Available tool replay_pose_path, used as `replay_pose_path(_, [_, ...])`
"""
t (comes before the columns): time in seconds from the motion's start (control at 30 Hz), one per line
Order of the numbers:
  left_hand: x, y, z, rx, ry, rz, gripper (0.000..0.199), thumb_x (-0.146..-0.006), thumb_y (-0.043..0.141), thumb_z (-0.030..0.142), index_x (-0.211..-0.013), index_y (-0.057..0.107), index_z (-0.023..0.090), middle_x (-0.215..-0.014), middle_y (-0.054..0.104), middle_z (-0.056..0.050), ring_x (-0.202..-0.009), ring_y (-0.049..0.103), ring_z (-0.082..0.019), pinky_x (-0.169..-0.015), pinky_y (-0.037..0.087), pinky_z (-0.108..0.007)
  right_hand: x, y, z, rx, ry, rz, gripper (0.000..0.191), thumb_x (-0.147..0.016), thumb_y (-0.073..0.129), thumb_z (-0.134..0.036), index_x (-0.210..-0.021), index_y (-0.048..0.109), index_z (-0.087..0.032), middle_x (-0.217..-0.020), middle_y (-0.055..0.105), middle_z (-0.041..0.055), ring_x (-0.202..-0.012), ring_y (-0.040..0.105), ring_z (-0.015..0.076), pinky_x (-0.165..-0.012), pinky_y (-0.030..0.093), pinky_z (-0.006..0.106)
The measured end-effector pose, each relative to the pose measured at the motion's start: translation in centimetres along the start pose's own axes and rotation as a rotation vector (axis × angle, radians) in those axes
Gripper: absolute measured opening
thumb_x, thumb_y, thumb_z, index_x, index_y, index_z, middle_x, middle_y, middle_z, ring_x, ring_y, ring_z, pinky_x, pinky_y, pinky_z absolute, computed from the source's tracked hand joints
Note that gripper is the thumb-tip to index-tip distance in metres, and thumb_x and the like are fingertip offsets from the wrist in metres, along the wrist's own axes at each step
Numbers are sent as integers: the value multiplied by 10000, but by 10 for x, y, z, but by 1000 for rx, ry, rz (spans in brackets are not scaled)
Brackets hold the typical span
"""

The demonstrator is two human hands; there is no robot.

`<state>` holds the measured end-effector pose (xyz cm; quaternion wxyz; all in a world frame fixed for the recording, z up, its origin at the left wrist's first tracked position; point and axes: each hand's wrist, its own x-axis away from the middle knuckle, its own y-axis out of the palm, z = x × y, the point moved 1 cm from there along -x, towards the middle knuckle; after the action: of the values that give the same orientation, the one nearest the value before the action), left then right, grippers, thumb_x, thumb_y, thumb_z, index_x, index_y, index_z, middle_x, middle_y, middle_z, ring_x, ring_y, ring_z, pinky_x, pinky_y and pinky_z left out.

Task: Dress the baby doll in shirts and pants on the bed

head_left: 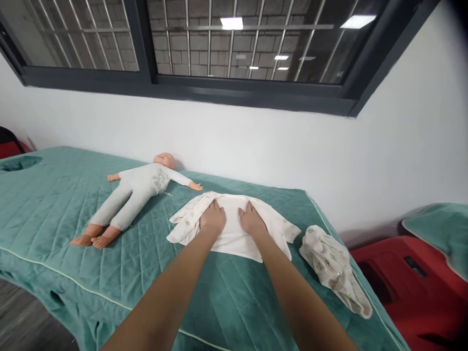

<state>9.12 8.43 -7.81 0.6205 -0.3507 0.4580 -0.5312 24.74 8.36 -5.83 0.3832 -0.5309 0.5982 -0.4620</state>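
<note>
A small white baby shirt (236, 234) with a faint print lies spread on the green quilted cover, its front parted and its plain inside showing. My left hand (213, 218) is closed on the left front edge, fingertips near the neckline. On the opposite front edge, my right hand (252, 220) is closed in the same way. Part of the fingers of both hands is hidden by the cloth. To the left, a baby doll (141, 180) with a pale cloth body lies on its back, arms spread. A crumpled printed baby garment (327, 263) rests right of the shirt.
The green quilted cover (54, 204) drapes over the bed, with a hole at its far left. Behind it stand a white wall (256, 141) and a dark-framed barred window (237, 92). A red plastic chair (420, 292) is at the right, near a green cushion (442, 231).
</note>
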Motion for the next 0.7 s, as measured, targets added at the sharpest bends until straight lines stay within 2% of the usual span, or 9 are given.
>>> replay_pose_path(0.17, [10, -5, 2, -31, -16, -15, 625, -978, 258, 326, -1471, 346, -48, -1542, 361, -235, -1454, 312, -322, -1216, 210, -443, 10, -1, -2, 16, 19, -18, 736, -995, 190, -490, -1566, 115, -32, -1627, 154, 205, -1492, 185, 342, -1202, 150, 462])
replay_pose_path(0.27, [13, -8, 1, -26, -41, -33, 648, -980, 241, 356, -1486, 320, -41, -1558, 337, -225, -1460, 298, -327, -1215, 208, -447, 21, -1, -2, 34, 11, -31, 745, -991, 173, -509, -1568, 119, -41, -1624, 175, 199, -1480, 230, 330, -1192, 186, 457])
replay_pose_path(0.37, [14, -13, -1, -10, -66, -56, 663, -979, 240, 391, -1495, 308, -19, -1566, 324, -221, -1463, 286, -338, -1206, 224, -457, 33, -1, -2, 60, -8, -30, 751, -990, 162, -515, -1565, 127, -34, -1624, 182, 192, -1487, 211, 317, -1195, 175, 434])
replay_pose_path(0.47, [8, -17, -6, 12, -92, -82, 662, -971, 269, 437, -1498, 324, 41, -1548, 358, -224, -1446, 318, -353, -1178, 271, -477, 46, -1, -1, 89, -36, -29, 753, -989, 162, -528, -1566, 140, -45, -1632, 154, 182, -1494, 188, 308, -1198, 152, 415])
replay_pose_path(0.57, [-4, -20, -13, 39, -111, -108, 619, -974, 272, 434, -1482, 360, 92, -1497, 431, -229, -1387, 415, -349, -1119, 349, -485, 59, -1, 1, 118, -70, -24, 748, -988, 167, -540, -1569, 151, -69, -1643, 112, 168, -1503, 154, 301, -1198, 128, 409])
replay_pose_path(0.7, [-21, -21, -20, 56, -113, -117, 557, -976, 285, 363, -1411, 437, 50, -1408, 497, -274, -1329, 471, -345, -1073, 386, -487, 71, 1, 5, 141, -129, -7, 740, -994, 158, -534, -1563, 178, -61, -1641, 116, 173, -1512, 128, 273, -1199, 105, 364])
